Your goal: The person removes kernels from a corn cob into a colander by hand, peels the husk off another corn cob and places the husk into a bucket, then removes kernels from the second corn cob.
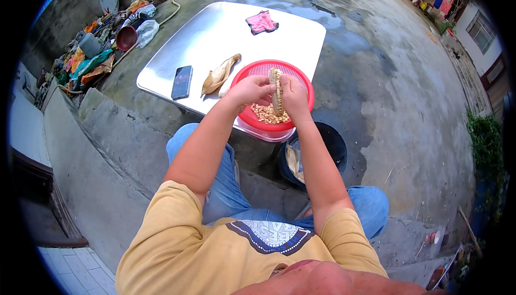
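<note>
A partly shelled corn cob (276, 93) is held upright between my two hands, over a red plastic basket (307, 83). My left hand (252, 91) has its fingers curled against the cob's left side. On the other side, my right hand (294, 97) is wrapped around the cob, thumb toward its upper part. Loose corn kernels (266, 114) lie in the basket below. Left of the basket, a corn ear in dry husk (219, 76) rests on the metal table (177, 42). Part of a pale piece beside it is hidden by my left wrist.
A phone (182, 82) lies near the table's left edge, and a pink cloth (262, 22) near its far edge. A dark bucket (336, 147) with husks (293, 160) stands below the table, by my right forearm. Piled clutter (97, 53) lines the wall at the left.
</note>
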### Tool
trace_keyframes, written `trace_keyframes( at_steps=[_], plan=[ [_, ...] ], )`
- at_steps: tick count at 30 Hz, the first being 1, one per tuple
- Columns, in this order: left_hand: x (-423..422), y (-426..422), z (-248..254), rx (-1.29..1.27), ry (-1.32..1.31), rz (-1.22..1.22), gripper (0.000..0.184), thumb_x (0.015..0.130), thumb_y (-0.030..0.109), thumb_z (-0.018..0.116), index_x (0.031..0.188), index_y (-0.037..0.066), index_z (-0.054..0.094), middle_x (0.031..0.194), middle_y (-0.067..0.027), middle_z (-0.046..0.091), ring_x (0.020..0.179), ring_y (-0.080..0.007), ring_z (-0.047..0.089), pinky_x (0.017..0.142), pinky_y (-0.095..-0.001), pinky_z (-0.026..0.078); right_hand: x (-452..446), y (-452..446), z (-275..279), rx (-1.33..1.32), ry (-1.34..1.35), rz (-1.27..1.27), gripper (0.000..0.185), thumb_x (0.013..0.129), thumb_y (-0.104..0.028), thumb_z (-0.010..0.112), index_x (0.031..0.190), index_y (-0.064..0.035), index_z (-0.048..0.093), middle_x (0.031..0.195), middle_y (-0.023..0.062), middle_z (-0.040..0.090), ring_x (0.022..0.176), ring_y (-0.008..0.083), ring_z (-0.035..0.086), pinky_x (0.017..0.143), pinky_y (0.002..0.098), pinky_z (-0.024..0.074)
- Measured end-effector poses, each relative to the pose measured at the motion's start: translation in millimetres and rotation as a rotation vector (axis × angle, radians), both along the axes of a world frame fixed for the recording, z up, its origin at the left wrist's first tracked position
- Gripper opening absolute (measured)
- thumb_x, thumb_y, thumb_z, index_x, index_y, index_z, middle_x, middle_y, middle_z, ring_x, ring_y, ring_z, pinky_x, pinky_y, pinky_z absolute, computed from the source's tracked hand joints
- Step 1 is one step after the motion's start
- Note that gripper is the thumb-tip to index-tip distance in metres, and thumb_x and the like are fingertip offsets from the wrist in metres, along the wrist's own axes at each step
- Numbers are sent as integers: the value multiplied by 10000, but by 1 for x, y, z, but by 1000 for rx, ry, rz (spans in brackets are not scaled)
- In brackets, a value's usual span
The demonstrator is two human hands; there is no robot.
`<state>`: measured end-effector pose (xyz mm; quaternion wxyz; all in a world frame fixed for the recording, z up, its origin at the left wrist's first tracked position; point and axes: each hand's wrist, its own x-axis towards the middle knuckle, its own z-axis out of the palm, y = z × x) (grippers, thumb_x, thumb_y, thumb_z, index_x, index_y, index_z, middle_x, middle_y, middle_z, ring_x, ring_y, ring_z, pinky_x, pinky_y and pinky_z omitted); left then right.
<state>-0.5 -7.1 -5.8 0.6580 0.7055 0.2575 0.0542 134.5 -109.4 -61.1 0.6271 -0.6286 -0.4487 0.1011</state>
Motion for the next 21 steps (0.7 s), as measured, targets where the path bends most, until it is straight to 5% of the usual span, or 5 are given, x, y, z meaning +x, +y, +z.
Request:
trace_keyframes(
  at_steps=[9,18,21],
  plan=[
    [2,4,-1,-52,-63,59,335,1057,223,574,1327,28,603,1108,-64,697,933,-144,692,859,-296,584,8,3,-3,3,96,95,361,1048,-288,488,1023,20,673,927,201,685,874,346,665,787,442,499],
    [2,4,-2,-77,-59,69,339,1061,221,564,1331,19,600,1124,-71,696,948,-149,697,859,-301,589,2,-1,2,-44,-92,-20,347,1053,-287,476,982,11,638,878,196,660,837,353,658,768,455,494],
    [3,5,-2,-78,-59,86,339,1062,220,560,1331,18,597,1130,-72,695,947,-150,698,857,-304,592,0,-2,4,-7,53,32,337,1044,-290,499,983,9,641,874,191,659,827,353,658,761,455,496]
  ],
)
